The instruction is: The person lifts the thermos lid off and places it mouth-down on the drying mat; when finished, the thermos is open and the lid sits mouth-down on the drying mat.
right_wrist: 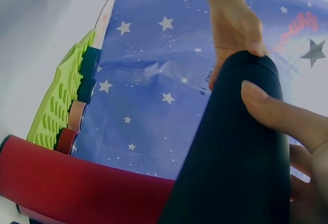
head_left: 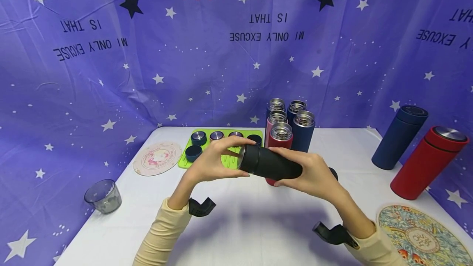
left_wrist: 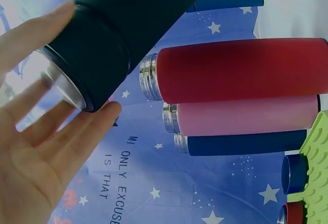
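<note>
Lying crosswise above the table (head_left: 236, 233), the black flask (head_left: 276, 163) points its lid (head_left: 251, 159) leftward into your left hand (head_left: 211, 158), whose thumb and fingers pinch that end, while its long axis, slanting slightly in the head view, runs to your right hand (head_left: 317, 172), which grips the body near the opposite end.

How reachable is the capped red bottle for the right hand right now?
Probably not yet: the right hand grips the black bottle. If it let go, likely yes: no bottle stands in front of the capped red bottle.
</note>
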Demonstrator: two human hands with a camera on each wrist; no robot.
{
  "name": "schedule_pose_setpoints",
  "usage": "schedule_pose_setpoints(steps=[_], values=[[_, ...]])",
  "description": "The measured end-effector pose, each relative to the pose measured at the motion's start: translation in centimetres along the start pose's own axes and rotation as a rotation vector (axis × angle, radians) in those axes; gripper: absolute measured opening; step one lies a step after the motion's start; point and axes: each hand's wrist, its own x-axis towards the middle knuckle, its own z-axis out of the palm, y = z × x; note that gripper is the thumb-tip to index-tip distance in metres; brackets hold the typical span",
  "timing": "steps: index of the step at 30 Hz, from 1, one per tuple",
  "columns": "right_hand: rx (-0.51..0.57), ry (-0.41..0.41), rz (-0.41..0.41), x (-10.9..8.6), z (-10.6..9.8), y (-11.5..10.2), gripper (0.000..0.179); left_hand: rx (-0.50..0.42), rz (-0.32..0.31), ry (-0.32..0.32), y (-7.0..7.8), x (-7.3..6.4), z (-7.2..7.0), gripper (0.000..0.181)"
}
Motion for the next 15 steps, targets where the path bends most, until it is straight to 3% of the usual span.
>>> schedule_pose_setpoints(steps=[4,8,15], values=[[0.067,-0.045,0.054,0.0,-0.1,0.0,0.081,-0.003,0.046,-0.035,0.6,0.1,-0.1,0.063],[0.038,-0.021,0.023,0.0,0.2,0.1,0.082,0.002,0.038,-0.025,-0.4,-0.1,0.1,0.063],[-0.137,0.054,-0.091,-0.1,0.8,0.2,0.082,-0.013,-0.114,0.036,-2.9,-0.6,0.7,0.063]])
